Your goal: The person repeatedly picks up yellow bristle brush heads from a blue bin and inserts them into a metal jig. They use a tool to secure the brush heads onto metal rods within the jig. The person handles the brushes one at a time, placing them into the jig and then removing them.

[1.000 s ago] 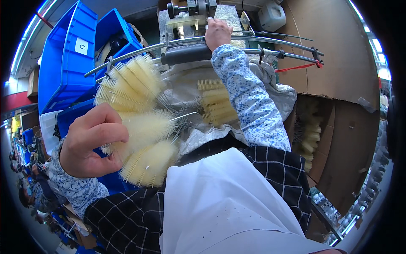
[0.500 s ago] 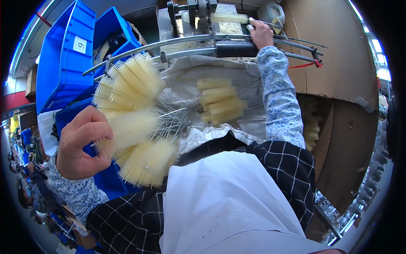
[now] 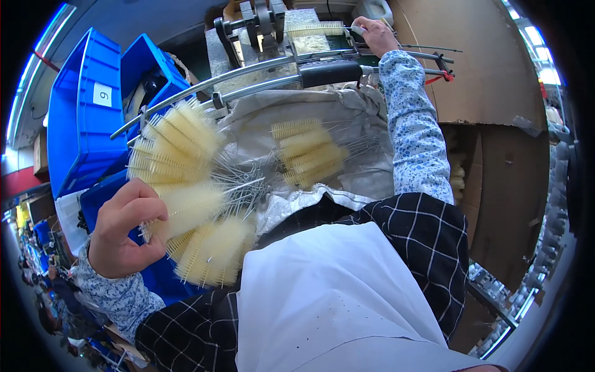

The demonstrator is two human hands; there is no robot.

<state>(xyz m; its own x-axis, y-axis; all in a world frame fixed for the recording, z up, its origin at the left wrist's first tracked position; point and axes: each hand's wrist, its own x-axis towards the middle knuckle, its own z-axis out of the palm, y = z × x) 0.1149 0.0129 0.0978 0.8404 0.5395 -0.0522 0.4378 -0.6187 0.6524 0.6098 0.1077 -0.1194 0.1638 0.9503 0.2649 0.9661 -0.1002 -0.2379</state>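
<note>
at the far left stand stacked blue bins, and just in front of them the left hand is closed in a firm grip around a fan of pale yellow twisted-wire brushes, fingers curled over the bristle ends nearest the body while the wire stems splay rightward toward the middle. further right, a second small bundle of the same brushes lies loose on a crumpled grey sack, its long axis running roughly left to right, bristle heads to the left, bare wires pointing right. above that, two curved metal rails cross the view, and beyond them sits a machine with a single brush laid across it, lengthwise left to right. the right hand is stretched up and away to that brush's right end, fingers pinched closed on what looks like its wire stem, though the exact contact is too small to be sure of. so the lone brush lies directly left of the right hand's grip, while the left hand, well apart and lower, is nearer the held fan. brown cardboard fills the right side.
</note>
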